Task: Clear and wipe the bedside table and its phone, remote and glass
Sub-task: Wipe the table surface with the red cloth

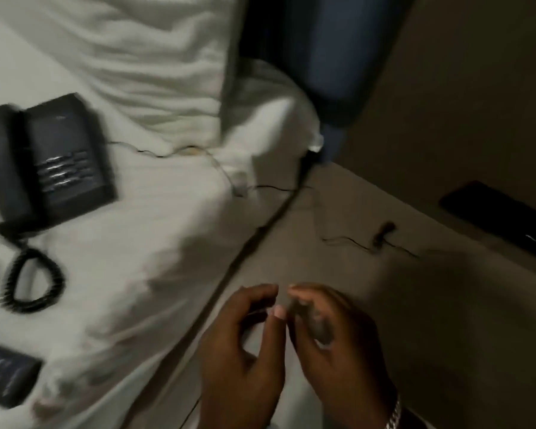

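At the far left, a black corded phone (48, 159) is seen lying on the white bed sheet (143, 249), its handset seated along its left side and its coiled cord (31, 281) looped on the sheet just below it. A small mark is printed near the top of the phone's face, but it is blurred and cannot be read; the keypad shows only as smeared pale streaks. At the lower left edge, a black remote (5, 374) with coloured buttons is laid on the same sheet, partly cut off by the frame; its labels cannot be read. A rumpled white duvet (130, 63) is heaped above the phone. A thin wire (174, 153) is run from the phone across the sheet toward the bedside worktop (291, 249), a pale surface set just beside the bed.

Low in the middle, above the worktop, the left hand (242, 351) is held with its grip loosely curled and the thumb raised, nothing being pinched in it. Just to its right, almost touching, the right hand (338, 342) is wrapped around a clear glass (317, 323), which is blurred and hard to make out. A metal bracelet (393, 413) is worn on the right wrist.

Farther right, a small dark clip-like object (384, 232) with a thin lead is laid on the worktop. At the right edge, a flat black device (498, 215) is seen; no writing can be read on it.
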